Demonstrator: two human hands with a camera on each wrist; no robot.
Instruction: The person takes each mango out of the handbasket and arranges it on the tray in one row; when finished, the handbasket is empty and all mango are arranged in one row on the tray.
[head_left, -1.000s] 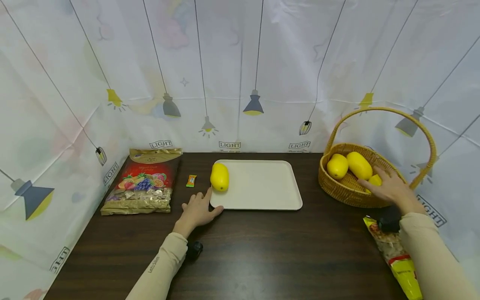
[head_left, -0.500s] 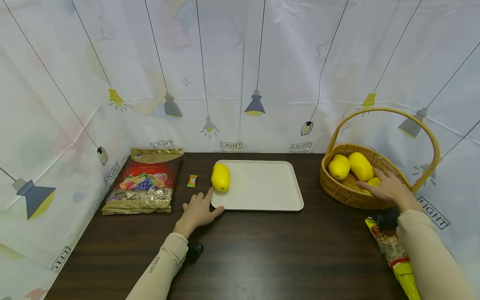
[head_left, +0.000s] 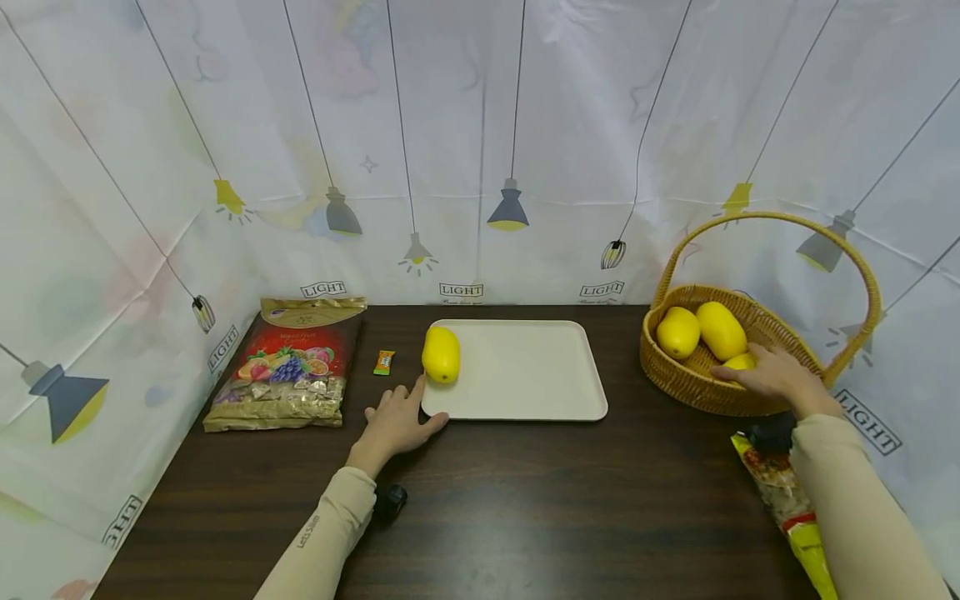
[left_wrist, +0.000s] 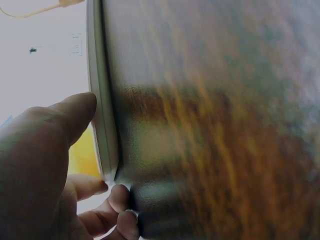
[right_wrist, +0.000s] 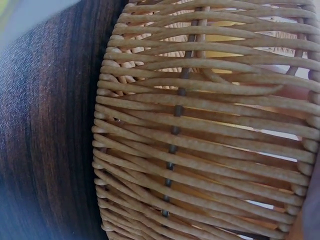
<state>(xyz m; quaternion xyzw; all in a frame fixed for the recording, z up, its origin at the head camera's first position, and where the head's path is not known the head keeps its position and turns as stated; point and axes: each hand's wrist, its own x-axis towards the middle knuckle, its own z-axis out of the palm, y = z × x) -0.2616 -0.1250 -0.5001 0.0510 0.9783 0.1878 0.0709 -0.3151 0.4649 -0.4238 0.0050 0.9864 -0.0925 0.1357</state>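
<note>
My left hand (head_left: 397,419) lies at the near left corner of a white rectangular tray (head_left: 525,375). In the left wrist view its thumb (left_wrist: 82,110) touches the tray's rim (left_wrist: 102,100), with the other fingertips just past the corner. A smooth yellow oblong fruit (head_left: 441,355) lies on the tray's left end. My right hand (head_left: 783,379) reaches inside a wicker basket (head_left: 682,396) and grips another yellow fruit (head_left: 740,362) between thumb and fingers, partly hidden by the hand. Two more yellow fruits (head_left: 677,333) lie beside it. The right wrist view shows mostly basket weave (right_wrist: 210,130).
The basket's tall arched handle (head_left: 780,218) rises over the right hand. A yellow snack bag (head_left: 787,500) lies partly under the right forearm. At left are a red and gold candy bag (head_left: 288,367) and a small wrapped candy (head_left: 383,362). A printed curtain (head_left: 480,150) hangs behind the table.
My right hand has lowered slightly into the basket, and its fingers have closed around the yellow fruit there. The left hand, tray and other fruits stay put.
</note>
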